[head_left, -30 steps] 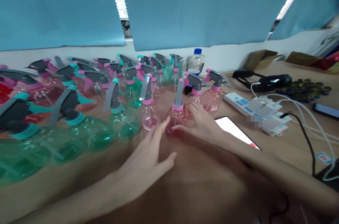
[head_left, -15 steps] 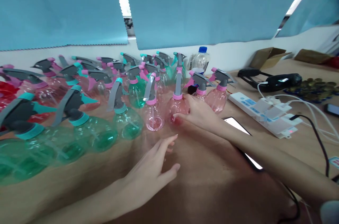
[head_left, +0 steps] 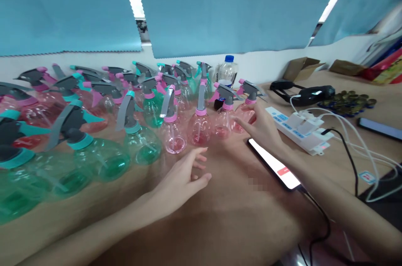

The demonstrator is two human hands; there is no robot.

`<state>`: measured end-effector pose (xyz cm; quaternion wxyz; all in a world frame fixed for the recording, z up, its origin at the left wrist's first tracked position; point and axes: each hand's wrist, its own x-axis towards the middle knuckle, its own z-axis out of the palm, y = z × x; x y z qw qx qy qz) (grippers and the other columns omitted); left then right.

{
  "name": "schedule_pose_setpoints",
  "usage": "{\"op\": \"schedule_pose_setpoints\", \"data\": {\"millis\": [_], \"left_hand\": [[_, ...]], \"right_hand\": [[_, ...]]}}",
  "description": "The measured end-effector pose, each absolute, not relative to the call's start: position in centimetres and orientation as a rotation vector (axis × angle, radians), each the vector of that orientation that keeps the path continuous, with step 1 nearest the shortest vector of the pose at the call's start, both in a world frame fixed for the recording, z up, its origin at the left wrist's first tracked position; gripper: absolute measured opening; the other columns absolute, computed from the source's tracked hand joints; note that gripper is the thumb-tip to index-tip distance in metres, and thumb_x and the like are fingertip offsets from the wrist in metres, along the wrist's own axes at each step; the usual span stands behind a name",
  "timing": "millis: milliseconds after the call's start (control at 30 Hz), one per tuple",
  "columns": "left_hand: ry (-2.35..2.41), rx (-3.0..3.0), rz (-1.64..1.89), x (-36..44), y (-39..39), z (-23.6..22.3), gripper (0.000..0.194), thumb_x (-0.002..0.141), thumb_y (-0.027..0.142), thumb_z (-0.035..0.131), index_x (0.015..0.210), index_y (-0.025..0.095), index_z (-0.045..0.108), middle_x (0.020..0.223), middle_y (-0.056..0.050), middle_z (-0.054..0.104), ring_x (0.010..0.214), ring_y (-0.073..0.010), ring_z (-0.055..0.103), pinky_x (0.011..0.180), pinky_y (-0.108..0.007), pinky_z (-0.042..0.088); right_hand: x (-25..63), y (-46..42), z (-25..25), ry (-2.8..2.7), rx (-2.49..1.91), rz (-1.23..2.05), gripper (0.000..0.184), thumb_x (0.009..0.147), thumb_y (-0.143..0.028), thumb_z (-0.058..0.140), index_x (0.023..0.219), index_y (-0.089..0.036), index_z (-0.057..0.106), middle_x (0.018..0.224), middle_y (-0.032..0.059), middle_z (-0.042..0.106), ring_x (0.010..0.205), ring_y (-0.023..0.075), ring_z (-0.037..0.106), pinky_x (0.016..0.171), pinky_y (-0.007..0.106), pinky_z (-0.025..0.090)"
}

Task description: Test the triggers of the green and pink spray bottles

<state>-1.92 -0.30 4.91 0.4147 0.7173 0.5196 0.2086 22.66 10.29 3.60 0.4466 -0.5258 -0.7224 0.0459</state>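
Note:
My right hand point(head_left: 262, 125) is at the rightmost pink spray bottle point(head_left: 241, 114), thumb across its front and fingers at its right side; some fingertips are hidden. The bottle stands upright under a grey and pink trigger head. My left hand point(head_left: 184, 174) hovers above the table, fingers apart and holding nothing. Just beyond it stand a clear pink spray bottle point(head_left: 173, 138), a pink one point(head_left: 201, 127) with a raised grey lever, and another pink one point(head_left: 222, 123). To its left is a green spray bottle point(head_left: 143, 144) with a turquoise collar.
More green and pink spray bottles crowd the left, including a green one point(head_left: 102, 159). A blue-capped bottle point(head_left: 228, 71) stands by the wall. On the right lie a lit phone point(head_left: 274, 165), a power strip point(head_left: 290, 127) with cables, a black device point(head_left: 314, 95) and a cardboard box point(head_left: 300, 69).
My right hand has moved right, from the pink bottle with the raised lever to the rightmost pink bottle. My left hand stays nearly in place. The view has turned slightly right.

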Motion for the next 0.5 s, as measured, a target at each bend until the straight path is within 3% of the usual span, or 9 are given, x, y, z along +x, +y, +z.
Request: {"op": "schedule_pose_setpoints", "data": {"millis": [133,333,500], "left_hand": [[1.253,1.768,0.604,-1.0,0.0,4.9,0.04,0.088,0.03,0.054,0.126,0.023,0.044,0.118,-0.009,0.057,0.103,-0.0224,0.06,0.087,-0.041,0.051],[1.204,1.758,0.587,-0.1,-0.2,5.1,0.034,0.087,0.028,0.056,0.12,0.021,0.049,0.11,-0.007,0.06,0.094,-0.0194,0.062,0.083,-0.037,0.05],[1.141,1.756,0.62,0.2,0.1,4.5,0.022,0.088,0.028,0.055,0.108,0.02,0.056,0.097,-0.004,0.063,0.088,-0.0182,0.062,0.079,-0.034,0.051]], "right_hand": [[22.2,12.2,3.1,-1.789,-1.334,0.274,0.056,0.076,-0.055,0.065,0.116,-0.016,0.058,0.113,0.0155,0.066,0.089,0.0297,0.064,0.075,0.043,0.048],[20.4,12.3,3.3,-1.855,-1.356,0.379,0.051,0.08,-0.055,0.058,0.116,-0.019,0.061,0.103,0.0101,0.071,0.087,0.0283,0.066,0.077,0.042,0.047],[21.4,10.0,2.7,-1.868,-1.357,0.222,0.063,0.078,-0.063,0.057,0.119,-0.014,0.057,0.112,0.0173,0.065,0.102,0.0348,0.06,0.082,0.046,0.046]]}}
